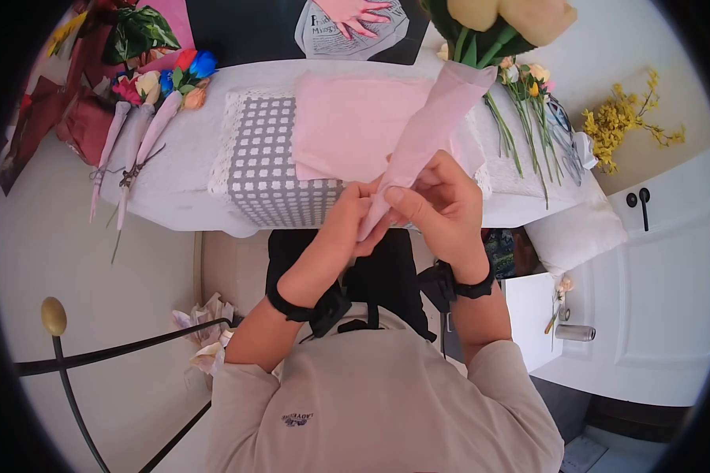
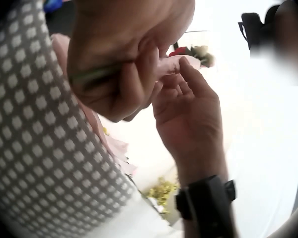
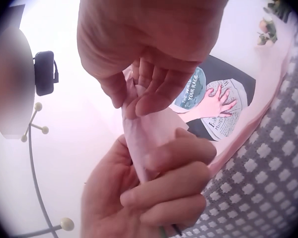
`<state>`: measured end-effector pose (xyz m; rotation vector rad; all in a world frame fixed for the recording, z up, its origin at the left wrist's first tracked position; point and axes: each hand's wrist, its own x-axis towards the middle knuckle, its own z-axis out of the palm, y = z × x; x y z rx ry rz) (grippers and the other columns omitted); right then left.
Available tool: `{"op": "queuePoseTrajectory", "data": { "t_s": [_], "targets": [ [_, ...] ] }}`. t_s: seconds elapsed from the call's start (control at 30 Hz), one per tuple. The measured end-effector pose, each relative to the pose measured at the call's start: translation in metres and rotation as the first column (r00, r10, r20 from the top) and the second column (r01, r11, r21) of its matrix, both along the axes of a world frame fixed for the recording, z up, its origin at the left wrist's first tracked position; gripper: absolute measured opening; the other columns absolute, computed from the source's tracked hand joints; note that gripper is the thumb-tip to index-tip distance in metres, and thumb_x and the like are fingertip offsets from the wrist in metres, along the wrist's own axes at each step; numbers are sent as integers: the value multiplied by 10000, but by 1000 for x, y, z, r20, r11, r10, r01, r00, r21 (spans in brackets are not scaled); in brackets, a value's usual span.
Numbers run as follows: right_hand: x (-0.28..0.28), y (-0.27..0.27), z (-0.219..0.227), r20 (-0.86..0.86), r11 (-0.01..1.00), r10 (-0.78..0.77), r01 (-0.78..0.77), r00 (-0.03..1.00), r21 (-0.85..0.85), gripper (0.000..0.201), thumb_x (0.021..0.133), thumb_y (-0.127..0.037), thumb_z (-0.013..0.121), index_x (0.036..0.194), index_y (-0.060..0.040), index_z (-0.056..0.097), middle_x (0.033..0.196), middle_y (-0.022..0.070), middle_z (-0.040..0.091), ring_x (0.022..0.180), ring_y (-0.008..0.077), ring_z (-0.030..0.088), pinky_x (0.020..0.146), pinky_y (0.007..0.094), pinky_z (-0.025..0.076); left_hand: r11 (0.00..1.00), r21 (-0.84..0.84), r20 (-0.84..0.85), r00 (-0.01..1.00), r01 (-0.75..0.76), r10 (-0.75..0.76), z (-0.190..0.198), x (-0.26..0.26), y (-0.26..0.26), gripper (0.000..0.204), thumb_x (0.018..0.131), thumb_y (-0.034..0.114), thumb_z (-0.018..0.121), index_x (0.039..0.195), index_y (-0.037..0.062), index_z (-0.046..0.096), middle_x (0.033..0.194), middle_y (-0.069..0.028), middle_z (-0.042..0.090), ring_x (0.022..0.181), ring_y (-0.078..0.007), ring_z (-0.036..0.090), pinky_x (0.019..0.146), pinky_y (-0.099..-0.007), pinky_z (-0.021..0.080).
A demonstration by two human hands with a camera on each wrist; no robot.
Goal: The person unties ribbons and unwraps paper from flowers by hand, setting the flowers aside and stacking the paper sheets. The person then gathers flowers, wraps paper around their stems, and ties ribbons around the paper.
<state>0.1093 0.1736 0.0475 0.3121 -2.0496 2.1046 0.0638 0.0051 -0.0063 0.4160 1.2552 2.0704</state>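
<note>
Inspector: State of the hands?

Me: My left hand (image 1: 345, 219) is curled firmly round the narrow lower end of a tapering wrap of thin, pale-pink paper (image 1: 431, 130). My right hand (image 1: 450, 209) pinches it just above, thumb against fingers.

Inspector: Location of the wrap?

Me: Held up in front of me, slanting across my view of the long table under a white cloth (image 1: 185, 169). Rounded, cream-coloured flower heads (image 1: 540, 20) rise from its wide mouth; a slim green stem (image 3: 162, 231) shows below my left hand.

Inspector: Foreseeable faults?

Me: Unrolling, chiefly. I see no tie, though my fingers cover part of the wrap; if either grip slackens, the paper could spring loose. Second, creasing or tearing: the paper looks delicate, and too hard a pinch could cause it. Third, tilting: the flower heads look top-heavy and could turn or drag the stem sideways if my lower grip eases.
</note>
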Motion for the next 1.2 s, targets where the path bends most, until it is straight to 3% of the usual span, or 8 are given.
{"op": "queuePoseTrajectory", "data": {
  "t_s": [0.07, 0.13, 0.17, 0.23, 0.47, 0.53, 0.73, 1.2],
  "targets": [
    [-1, 3, -10, -143, 967, -175, 198, 974, 164, 280, 945, -55, 780, 1159, 43, 627, 895, 48, 741, 757, 97, 691, 664, 252, 551, 962, -211, -60, 984, -176, 167, -13, 6, 10, 334, 1014, 193, 459, 1267, -14, 528, 909, -49, 564, 701, -114, 503, 576, -289, 407],
    [-1, 6, -25, -191, 937, -252, 288, 949, 198, 284, 925, -55, 803, 1125, 40, 626, 861, 49, 736, 722, 96, 685, 638, 251, 546, 750, 0, -740, 504, -661, 444, -13, 12, 14, 271, 945, 108, 598, 1177, -20, 542, 958, -113, 566, 812, -215, 559, 672, -366, 450],
    [0, 7, -29, -245, 895, -326, 382, 913, 230, 290, 906, -55, 827, 1092, 37, 624, 827, 51, 731, 688, 94, 679, 612, 249, 542, 750, -2, -741, 505, -662, 443, -11, 10, 12, 271, 945, 108, 598, 1177, -20, 542, 958, -113, 566, 812, -215, 559, 672, -366, 450],
    [6, -2, -13, -166, 900, -386, 410, 908, 150, 290, 897, -60, 838, 1068, 36, 624, 829, 59, 731, 682, 93, 678, 597, 248, 535, 677, 151, -965, 40, -721, 257, 7, 4, 9, 284, 849, 26, 669, 1105, -13, 552, 1005, -174, 559, 889, -313, 556, 739, -435, 447],
    [17, -9, -6, -210, 904, -370, 403, 905, 144, 290, 901, -91, 844, 1072, 40, 650, 841, 63, 730, 687, 94, 672, 618, 250, 530, 806, -25, -869, 411, -592, 276, -8, 14, 16, 223, 836, 35, 653, 1014, -4, 525, 959, -184, 535, 852, -365, 542, 714, -450, 436],
    [16, -5, -6, -250, 894, -333, 389, 909, 224, 288, 901, -111, 847, 1067, 34, 661, 833, 67, 728, 695, 99, 666, 635, 254, 529, 892, -114, -716, 659, -437, 231, -7, 19, 13, 156, 882, 30, 628, 985, 2, 515, 903, -149, 520, 801, -300, 548, 710, -401, 444],
    [17, 2, -11, -240, 881, -234, 310, 942, 357, 247, 911, -177, 847, 948, 14, 694, 781, 76, 698, 694, 119, 633, 649, 266, 508, 982, 53, -342, 920, -184, 191, -3, 27, 22, 90, 1009, 77, 580, 1051, 2, 554, 938, -14, 583, 865, -86, 537, 769, -291, 469],
    [18, -2, -14, -355, 923, -260, 339, 898, 182, 79, 948, 13, 680, 1023, 38, 680, 822, 75, 627, 700, 150, 538, 653, 262, 441, 952, 195, -321, 902, -235, 288, -5, 15, 12, 177, 1042, 189, 594, 1088, 20, 568, 990, 7, 587, 885, -44, 489, 769, -240, 439]
  ]
}}
